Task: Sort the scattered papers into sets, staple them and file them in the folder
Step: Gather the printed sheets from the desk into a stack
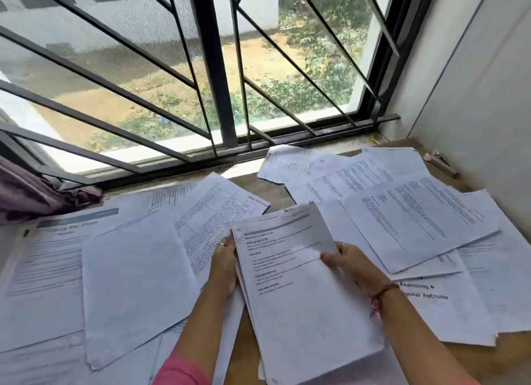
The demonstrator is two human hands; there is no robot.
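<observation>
I hold a small stack of printed sheets (298, 284) above the wooden table, in the middle of the view. My left hand (222, 265) grips the stack's left edge, thumb on top. At the right edge my right hand (352, 265) pinches the top sheet. Loose white papers lie scattered all round: a blank sheet (135, 287) and a headed form (43, 269) to the left, overlapping text pages (411, 212) to the right. A grey stapler (442, 162) rests at the far right by the wall. No folder is in view.
A barred window (212, 68) runs along the table's far edge. Purple cloth (34, 192) is bunched at the left end of the sill. A white wall (474, 97) closes off the right side. Bare wood (270, 189) shows between the two paper piles.
</observation>
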